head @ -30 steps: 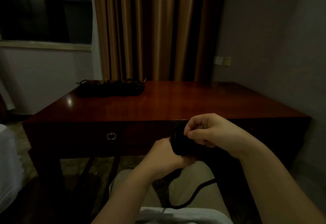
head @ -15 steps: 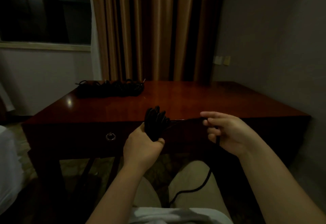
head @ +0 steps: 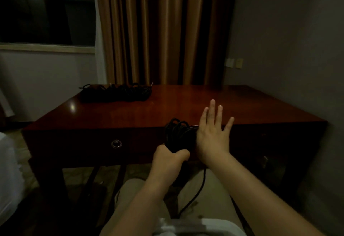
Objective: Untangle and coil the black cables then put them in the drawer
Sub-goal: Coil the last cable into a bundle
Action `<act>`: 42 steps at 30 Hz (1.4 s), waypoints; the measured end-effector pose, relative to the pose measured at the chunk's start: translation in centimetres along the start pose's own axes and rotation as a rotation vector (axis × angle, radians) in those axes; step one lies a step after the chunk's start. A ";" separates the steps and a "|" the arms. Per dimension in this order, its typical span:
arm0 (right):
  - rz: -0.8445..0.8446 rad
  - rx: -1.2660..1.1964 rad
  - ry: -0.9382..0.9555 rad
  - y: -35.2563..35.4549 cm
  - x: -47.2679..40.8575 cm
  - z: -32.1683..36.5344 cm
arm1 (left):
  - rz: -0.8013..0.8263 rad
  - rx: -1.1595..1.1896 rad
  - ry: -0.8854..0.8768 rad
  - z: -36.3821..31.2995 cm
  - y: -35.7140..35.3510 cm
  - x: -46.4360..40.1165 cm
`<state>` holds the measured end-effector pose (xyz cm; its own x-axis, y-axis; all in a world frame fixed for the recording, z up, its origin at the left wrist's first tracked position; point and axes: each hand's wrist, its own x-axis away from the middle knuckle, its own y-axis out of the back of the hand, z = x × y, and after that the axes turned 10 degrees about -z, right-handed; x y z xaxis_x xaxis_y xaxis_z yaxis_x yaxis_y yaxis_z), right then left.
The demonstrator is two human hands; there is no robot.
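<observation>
Your left hand grips the base of the half-wound coil in a fist, in front of the desk's front edge. If that fist slackens, the loops will likely spring apart and you'd be winding again. Your right hand is spread flat with straight fingers, its palm beside the coil; whether it actually presses on the loops you can't tell from here. With nothing pinching the loose tail that hangs down over your lap, it may twist or snag on your knee.

On the far left of the desktop lies the tangled cable pile, not yet sorted. The drawer with its ring pull is closed, so you'll need a free hand before stowing anything.
</observation>
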<state>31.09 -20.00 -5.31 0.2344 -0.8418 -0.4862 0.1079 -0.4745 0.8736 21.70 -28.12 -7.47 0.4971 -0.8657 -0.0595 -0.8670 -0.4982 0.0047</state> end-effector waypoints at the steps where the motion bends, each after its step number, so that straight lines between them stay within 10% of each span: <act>1: -0.057 -0.130 -0.038 -0.4 0.5 0.5 | -0.011 0.035 0.011 -0.2 -0.1 0.2; 6: -0.250 -0.943 0.017 -2.4 3.8 1.4 | -0.018 0.197 0.081 -1.3 -0.2 1.1; 11: -0.319 -1.036 -0.075 -2.6 2.5 0.8 | 0.058 0.215 0.116 -1.2 0.0 1.7; 17: -0.105 -1.799 -1.217 1.4 -4.1 -1.7 | 0.103 0.077 0.031 -1.5 -0.7 1.6; 24: -0.081 -2.457 -0.457 6.8 -5.2 -1.6 | -0.105 0.017 0.165 -1.8 -1.8 0.5; 27: -0.118 -2.122 -0.185 7.9 -4.6 -1.6 | -0.107 0.135 0.216 -1.6 -0.9 0.5; 31: -0.125 -0.678 -0.120 5.6 -5.0 -2.6 | -0.059 0.195 0.175 -0.6 1.1 0.9; 33: -0.088 -0.372 -0.116 3.6 -3.8 -2.5 | -0.046 0.155 0.158 -0.7 0.8 0.8; 42: -0.020 -0.868 0.275 3.2 1.0 -2.4 | -0.076 0.058 0.076 0.0 1.2 -0.2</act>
<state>33.97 -21.69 -2.96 0.4349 -0.6915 -0.5768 0.7780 -0.0341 0.6273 20.55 -28.55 -7.49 0.5603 -0.8281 0.0179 -0.8265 -0.5604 -0.0546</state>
